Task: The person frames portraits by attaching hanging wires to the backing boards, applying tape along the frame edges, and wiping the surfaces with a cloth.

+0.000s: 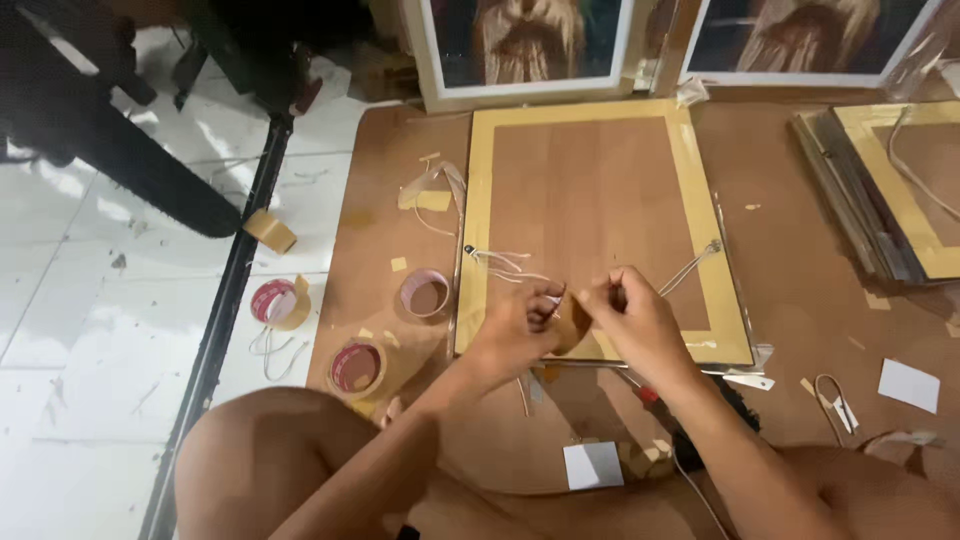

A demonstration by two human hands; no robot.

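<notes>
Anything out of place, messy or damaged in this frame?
Mostly clutter. Tape scraps and string litter the board left of the picture frame back. Two tape rolls lie off on the tiled floor. Both hands, left hand and right hand, pinch brown tape.

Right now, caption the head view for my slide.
Both hands, left hand and right hand, pinch brown tape over a tape-edged picture-frame back.

A small brown tape piece (572, 322) pinched over the tape-edged frame back (590, 190).

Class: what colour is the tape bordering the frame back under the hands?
Pale yellow tape, clearest in the head view.
</notes>
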